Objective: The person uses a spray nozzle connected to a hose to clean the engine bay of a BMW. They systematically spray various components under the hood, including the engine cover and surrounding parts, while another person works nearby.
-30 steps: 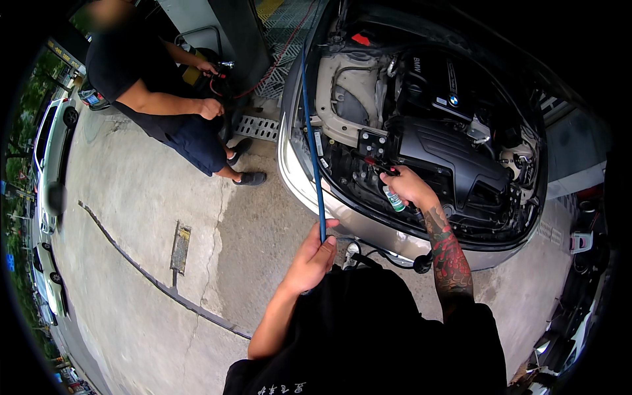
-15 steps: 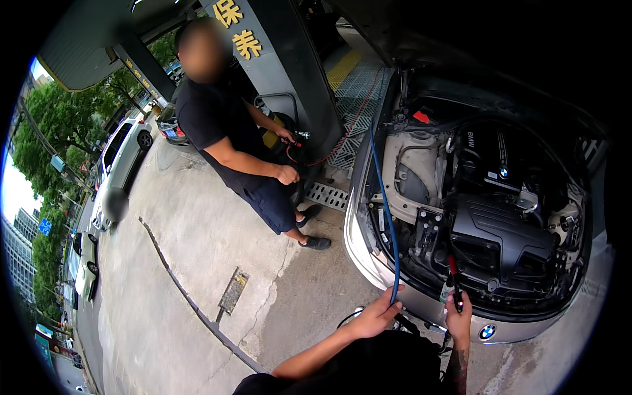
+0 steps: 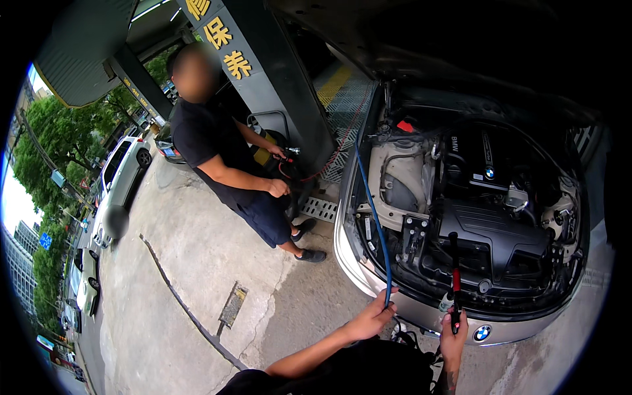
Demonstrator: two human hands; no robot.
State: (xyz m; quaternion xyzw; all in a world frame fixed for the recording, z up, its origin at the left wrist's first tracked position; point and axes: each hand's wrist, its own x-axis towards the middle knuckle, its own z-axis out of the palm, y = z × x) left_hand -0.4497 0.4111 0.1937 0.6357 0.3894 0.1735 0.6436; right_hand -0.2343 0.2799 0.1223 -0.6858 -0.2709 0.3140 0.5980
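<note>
My left hand (image 3: 370,321) is closed around a blue hose (image 3: 378,234) at the car's front edge. From there the hose runs up along the fender of the car with the raised hood. In my right hand (image 3: 454,339) is a slim red-and-black tool (image 3: 456,280), gripped by its lower end. Its dark upper end points over the front of the engine bay, in front of the grey ribbed engine cover (image 3: 490,227). A small pale greenish thing beside the tool is too unclear to name.
A person in dark clothes (image 3: 220,145) stands to the left, holding a red-and-black thing near a pillar (image 3: 270,92). A floor grate (image 3: 318,209) lies by the car's left side. A red piece (image 3: 405,126) sits at the back of the engine bay. Parked cars line the far left.
The view has shifted, so the car and the other person appear further left and lower. My right hand's tool now reaches higher in the picture, with its dark upper end visible.
</note>
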